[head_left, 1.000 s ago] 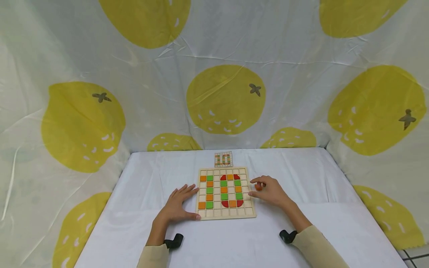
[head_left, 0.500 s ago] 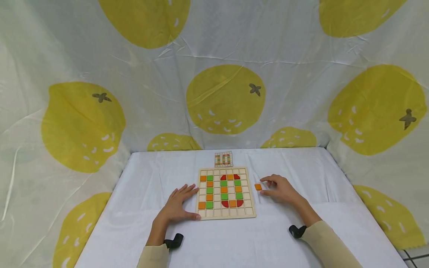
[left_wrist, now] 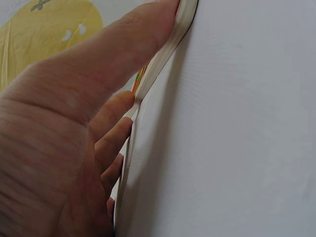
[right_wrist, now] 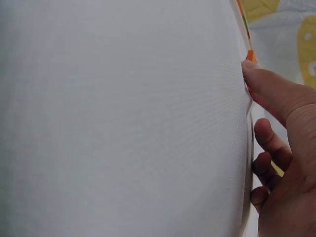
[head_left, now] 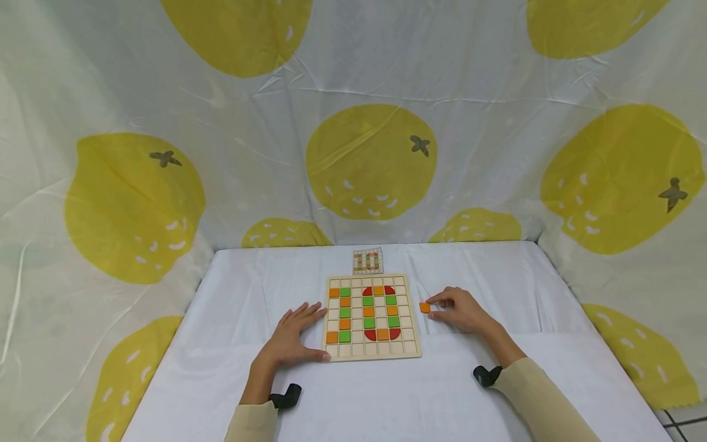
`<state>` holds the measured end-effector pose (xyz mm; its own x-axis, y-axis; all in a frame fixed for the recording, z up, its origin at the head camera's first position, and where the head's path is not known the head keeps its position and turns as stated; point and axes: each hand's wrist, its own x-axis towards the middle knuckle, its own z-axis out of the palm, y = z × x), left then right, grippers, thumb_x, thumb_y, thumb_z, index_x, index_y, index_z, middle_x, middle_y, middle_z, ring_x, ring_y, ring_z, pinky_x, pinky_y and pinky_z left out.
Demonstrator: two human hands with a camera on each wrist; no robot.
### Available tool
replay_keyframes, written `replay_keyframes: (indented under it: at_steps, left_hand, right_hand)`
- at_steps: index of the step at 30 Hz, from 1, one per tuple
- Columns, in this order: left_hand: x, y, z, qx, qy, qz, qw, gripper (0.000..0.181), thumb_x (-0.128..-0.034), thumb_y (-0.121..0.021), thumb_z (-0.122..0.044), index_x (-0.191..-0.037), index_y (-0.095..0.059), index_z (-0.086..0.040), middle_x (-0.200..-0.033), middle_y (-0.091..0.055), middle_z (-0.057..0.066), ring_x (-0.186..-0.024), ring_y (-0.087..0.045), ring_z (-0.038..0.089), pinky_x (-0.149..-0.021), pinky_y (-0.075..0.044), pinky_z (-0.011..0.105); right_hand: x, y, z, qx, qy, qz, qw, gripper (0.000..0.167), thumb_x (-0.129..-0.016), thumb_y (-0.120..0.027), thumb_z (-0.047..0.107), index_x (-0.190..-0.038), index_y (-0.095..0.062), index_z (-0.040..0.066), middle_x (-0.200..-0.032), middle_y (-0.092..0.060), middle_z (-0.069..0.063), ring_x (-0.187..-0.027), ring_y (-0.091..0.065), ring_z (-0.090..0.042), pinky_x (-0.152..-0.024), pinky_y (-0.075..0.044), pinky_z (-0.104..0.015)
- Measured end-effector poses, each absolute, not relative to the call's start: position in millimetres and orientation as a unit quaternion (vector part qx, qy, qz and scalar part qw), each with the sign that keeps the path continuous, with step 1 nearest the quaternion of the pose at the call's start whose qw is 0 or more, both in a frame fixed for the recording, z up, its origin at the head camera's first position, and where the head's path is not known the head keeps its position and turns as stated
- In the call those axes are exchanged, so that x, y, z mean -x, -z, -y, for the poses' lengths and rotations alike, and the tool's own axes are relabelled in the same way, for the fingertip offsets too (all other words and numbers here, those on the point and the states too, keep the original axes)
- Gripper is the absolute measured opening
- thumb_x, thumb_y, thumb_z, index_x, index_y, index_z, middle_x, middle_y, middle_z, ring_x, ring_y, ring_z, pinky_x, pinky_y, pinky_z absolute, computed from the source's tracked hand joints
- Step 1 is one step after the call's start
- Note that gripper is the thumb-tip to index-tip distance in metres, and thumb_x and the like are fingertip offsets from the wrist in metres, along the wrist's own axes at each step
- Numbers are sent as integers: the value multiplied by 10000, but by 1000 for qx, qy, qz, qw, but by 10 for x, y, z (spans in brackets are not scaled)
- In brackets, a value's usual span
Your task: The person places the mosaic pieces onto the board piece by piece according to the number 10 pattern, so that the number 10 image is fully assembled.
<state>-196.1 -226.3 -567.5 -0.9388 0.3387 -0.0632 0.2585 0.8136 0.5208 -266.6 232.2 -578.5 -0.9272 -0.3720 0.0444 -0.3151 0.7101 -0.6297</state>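
Note:
A wooden grid board [head_left: 356, 350] lies on the white cloth, with green, orange and red tiles in its cells. My left hand [head_left: 289, 339] is spread along the board's left side, thumb at the near-left corner and fingertips at the edge. In the left wrist view its thumb [left_wrist: 113, 49] presses the board's rim. Just right of the board, my right hand [head_left: 461, 310] pinches a square orange tile [head_left: 424, 307] between thumb and index finger. The right wrist view shows the orange tile [right_wrist: 251, 55] poking out past the thumb; its other fingers are loosely curled.
A small pattern card [head_left: 367, 261] with a matching coloured grid lies just beyond the board's far edge. White cloth [head_left: 386, 399] covers the table. Behind it hangs a lemon-printed curtain [head_left: 475, 141].
My right hand drew back rightward from the board's edge and laid the orange tile flat on the cloth, fingers parted. Now its fingers have closed on the tile. My left hand has stayed put.

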Motion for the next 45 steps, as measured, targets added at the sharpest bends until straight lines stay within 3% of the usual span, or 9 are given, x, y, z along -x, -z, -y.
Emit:
replay_keyframes:
  at_steps: [10,27,45]
  left_hand:
    - [1961,5690,2275,-162,-270,-946,72,1086,-643,-853,-701,-1570,-454,-300,-1670,-370,-33,-1599,-207,305,-1281,-100,626]
    - [1952,5655,2276,-159,-274,-946,72,1070,-658,-850,-699,-1567,-460,-291,-1669,-371,-33,-1597,-208,310,-1280,-100,628]
    - [1955,5683,2265,-158,-272,-947,70,1060,-665,-839,-704,-1567,-459,-297,-1667,-375,-39,-1598,-211,301,-1285,-95,618]
  right_hand:
    - [2632,5752,-2302,154,353,-921,56,229,-845,-859,253,-1061,-810,195,-823,-567,39,-825,-502,-159,-716,-400,-271]
    - [2506,5583,-2224,152,363,-919,9,249,-862,-839,226,-1097,-806,153,-803,-580,41,-806,-500,-156,-674,-412,-244]
    - [2283,5478,-1652,180,408,-894,34,275,-855,-853,269,-1099,-806,153,-792,-567,55,-825,-502,-155,-663,-408,-238]
